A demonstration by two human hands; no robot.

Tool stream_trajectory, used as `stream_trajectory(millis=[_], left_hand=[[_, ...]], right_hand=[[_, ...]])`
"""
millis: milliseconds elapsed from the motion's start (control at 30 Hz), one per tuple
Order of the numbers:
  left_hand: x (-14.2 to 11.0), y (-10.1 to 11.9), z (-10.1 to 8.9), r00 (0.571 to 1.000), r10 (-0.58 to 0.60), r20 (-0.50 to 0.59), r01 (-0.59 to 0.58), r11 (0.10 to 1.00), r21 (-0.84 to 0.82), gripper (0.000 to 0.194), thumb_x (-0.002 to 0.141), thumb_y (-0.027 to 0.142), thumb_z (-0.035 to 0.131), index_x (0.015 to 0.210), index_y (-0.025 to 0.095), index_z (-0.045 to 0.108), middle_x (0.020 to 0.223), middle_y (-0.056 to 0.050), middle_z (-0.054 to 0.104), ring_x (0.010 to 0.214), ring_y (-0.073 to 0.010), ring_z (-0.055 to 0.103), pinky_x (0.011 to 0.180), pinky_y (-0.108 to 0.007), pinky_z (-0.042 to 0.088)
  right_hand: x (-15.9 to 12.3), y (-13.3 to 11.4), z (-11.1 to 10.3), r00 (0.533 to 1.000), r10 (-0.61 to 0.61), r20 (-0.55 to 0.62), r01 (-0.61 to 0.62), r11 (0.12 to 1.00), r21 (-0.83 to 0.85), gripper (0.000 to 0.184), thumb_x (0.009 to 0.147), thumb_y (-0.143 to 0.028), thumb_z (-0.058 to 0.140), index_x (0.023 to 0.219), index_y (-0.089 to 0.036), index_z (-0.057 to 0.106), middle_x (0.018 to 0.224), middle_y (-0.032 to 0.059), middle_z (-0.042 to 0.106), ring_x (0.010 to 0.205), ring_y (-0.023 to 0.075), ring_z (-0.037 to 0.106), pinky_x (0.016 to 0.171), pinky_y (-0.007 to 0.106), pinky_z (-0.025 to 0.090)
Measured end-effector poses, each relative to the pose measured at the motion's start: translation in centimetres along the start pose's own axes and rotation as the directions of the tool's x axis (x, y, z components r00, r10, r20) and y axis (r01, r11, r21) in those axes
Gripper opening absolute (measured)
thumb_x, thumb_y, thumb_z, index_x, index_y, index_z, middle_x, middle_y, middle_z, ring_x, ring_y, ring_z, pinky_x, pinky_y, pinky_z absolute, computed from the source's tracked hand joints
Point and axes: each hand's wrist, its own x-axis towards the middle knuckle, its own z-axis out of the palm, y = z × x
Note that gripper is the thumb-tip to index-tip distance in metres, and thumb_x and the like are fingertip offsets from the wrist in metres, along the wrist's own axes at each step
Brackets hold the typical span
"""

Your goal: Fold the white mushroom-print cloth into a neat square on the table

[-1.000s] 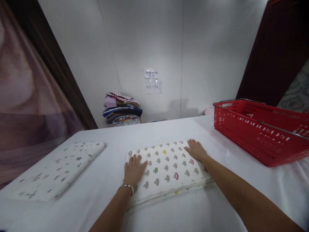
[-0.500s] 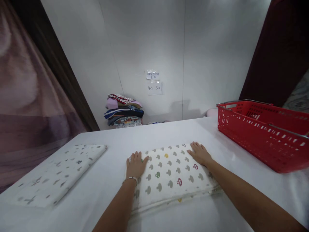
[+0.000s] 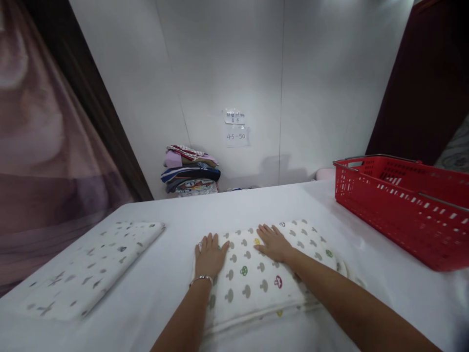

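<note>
A folded white cloth (image 3: 252, 281) printed with grey, yellow, green and red mushrooms lies flat on the white table in front of me. My left hand (image 3: 210, 256) rests flat on its far left corner, fingers spread, a bracelet on the wrist. Near the middle of the far edge, my right hand (image 3: 274, 244) lies flat on the same cloth with fingers apart. The layers show along the near edge and at the right end. Neither hand grips anything.
Another folded white cloth (image 3: 95, 266) with a small print lies at the left. A red plastic basket (image 3: 395, 205) stands on the right of the table (image 3: 176, 215). Behind the table is a stack of folded textiles (image 3: 190, 171), with paper signs (image 3: 237, 137) on the wall.
My right hand has slid left across the cloth, from its far right corner to near the middle, uncovering the right part. My left hand stays at the left corner. The view has shifted slightly.
</note>
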Motion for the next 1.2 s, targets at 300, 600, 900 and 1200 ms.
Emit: stream_trajectory(millis=[300, 600, 900, 1200], left_hand=[[0.3, -0.2, 0.2, 1.0, 0.0, 0.0, 0.0, 1.0, -0.006, 0.074, 0.085, 0.062, 0.019, 0.141, 0.015, 0.032, 0.15, -0.009, 0.023, 0.138, -0.0291, 0.015, 0.11, -0.052, 0.012], [0.1, 0.1, -0.3, 0.999, -0.018, 0.042, 0.019, 1.0, -0.017, 0.074, 0.084, 0.06, 0.02, 0.142, 0.015, 0.028, 0.151, -0.009, 0.019, 0.139, -0.0285, 0.012, 0.111, -0.051, 0.01], [-0.6, 1.1, -3.7, 0.997, 0.055, 0.056, -0.053, 0.998, -0.034, 0.062, 0.088, 0.054, 0.021, 0.142, 0.023, 0.027, 0.151, -0.01, 0.018, 0.139, -0.03, 0.014, 0.105, -0.056, 0.019], [-12.1, 1.6, -1.1, 0.914, 0.394, 0.093, -0.398, 0.917, 0.025, 0.067, 0.087, 0.061, 0.021, 0.141, 0.023, 0.032, 0.151, -0.006, 0.02, 0.14, -0.0255, 0.012, 0.11, -0.051, 0.011]], right_hand=[[0.0, 0.2, 0.2, 0.999, 0.026, 0.037, -0.027, 0.999, 0.031, 0.075, 0.087, -0.065, 0.019, 0.145, -0.016, 0.024, 0.152, 0.0085, 0.015, 0.14, 0.0221, 0.007, 0.111, 0.043, 0.001], [-9.4, 3.2, -2.1, 0.975, 0.189, -0.115, -0.196, 0.979, -0.048, 0.072, 0.088, -0.063, 0.022, 0.143, -0.018, 0.029, 0.151, 0.0098, 0.019, 0.139, 0.0262, 0.009, 0.111, 0.046, 0.002], [-13.5, 6.4, -0.3, 0.958, 0.272, -0.089, -0.281, 0.953, -0.116, 0.063, 0.091, -0.055, 0.021, 0.141, -0.019, 0.032, 0.149, 0.0103, 0.024, 0.138, 0.0265, 0.016, 0.109, 0.05, 0.01], [-13.5, 6.0, -1.6, 0.954, 0.298, -0.041, -0.301, 0.951, -0.073, 0.06, 0.091, -0.054, 0.022, 0.139, -0.021, 0.033, 0.15, 0.0098, 0.023, 0.138, 0.0258, 0.015, 0.108, 0.052, 0.01]])
